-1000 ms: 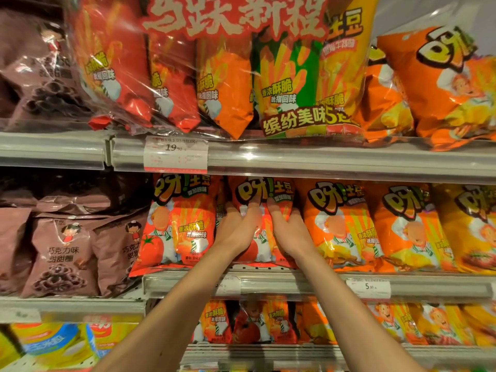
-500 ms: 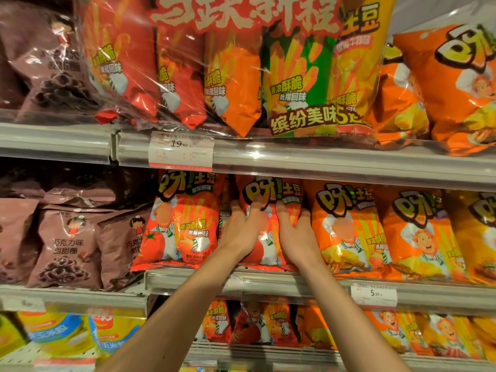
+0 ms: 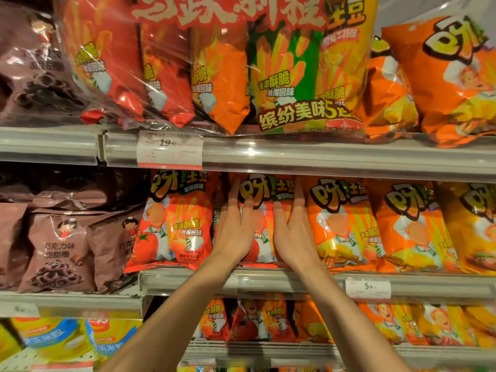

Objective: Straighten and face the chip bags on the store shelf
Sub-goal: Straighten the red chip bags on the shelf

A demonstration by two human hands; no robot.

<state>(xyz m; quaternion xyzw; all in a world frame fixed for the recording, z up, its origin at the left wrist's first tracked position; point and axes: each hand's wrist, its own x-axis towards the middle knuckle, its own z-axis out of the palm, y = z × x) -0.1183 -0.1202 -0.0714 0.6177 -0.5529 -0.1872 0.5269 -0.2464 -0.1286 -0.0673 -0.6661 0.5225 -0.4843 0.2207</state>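
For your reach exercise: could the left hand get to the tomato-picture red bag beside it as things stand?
Probably yes: the left hand rests on the middle bag, and the red bag stands uncovered right beside it.

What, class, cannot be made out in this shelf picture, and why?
Head view:
- Middle of the red chip bag: covered by the left hand and right hand.
- Small print on the 19.90 price tag: too small and blurred.
- Yellow bag: cut off by the right edge.

Price tags (image 3: pixel 169 149) and brown chocolate-ring bags (image 3: pixel 57 249).
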